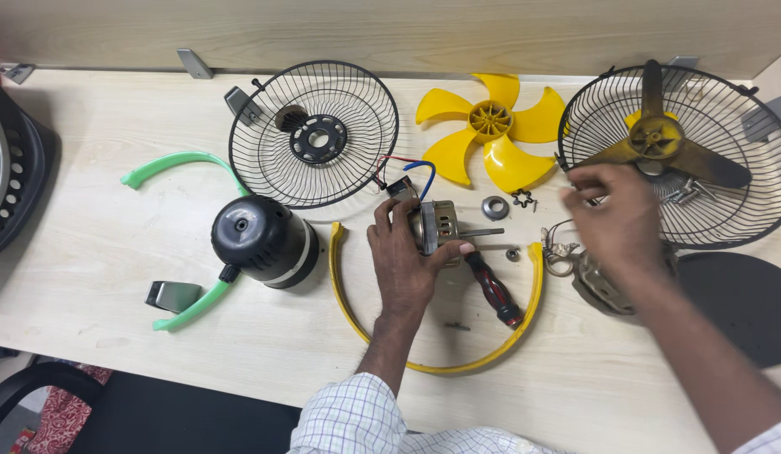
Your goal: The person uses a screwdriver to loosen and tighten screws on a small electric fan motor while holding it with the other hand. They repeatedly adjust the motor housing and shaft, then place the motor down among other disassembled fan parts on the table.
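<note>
Going left to right across the bench: there's a green plastic ring (pixel 182 244) at the left of the frame with a black motor housing (pixel 263 241) sitting inside its curve, and above that a black wire grille (pixel 315 134) lying flat with a hub plate in its middle. Just left of centre, the person's left hand (pixel 405 261) is wrapped around a small silver fan motor (pixel 437 227), fingers curled over the top and thumb tucked underneath, so it's a proper closed grip. The motor lies on its side with its long axis running roughly left-right across the frame, shaft poking out toward the right, red and blue wires trailing off the upper-left end. Best bet here is to keep that grip firm on the casing, not on the shaft or wires, so the motor can't roll. A red-and-black screwdriver (pixel 496 292) lies just below it, inside the yellow ring (pixel 441 353), with a yellow fan blade (pixel 490 134) up top. Over on the right, the right hand (pixel 619 220) hovers by the second grille (pixel 689 155), fingers bent loosely; whether it's pinching anything can't be made out.
</note>
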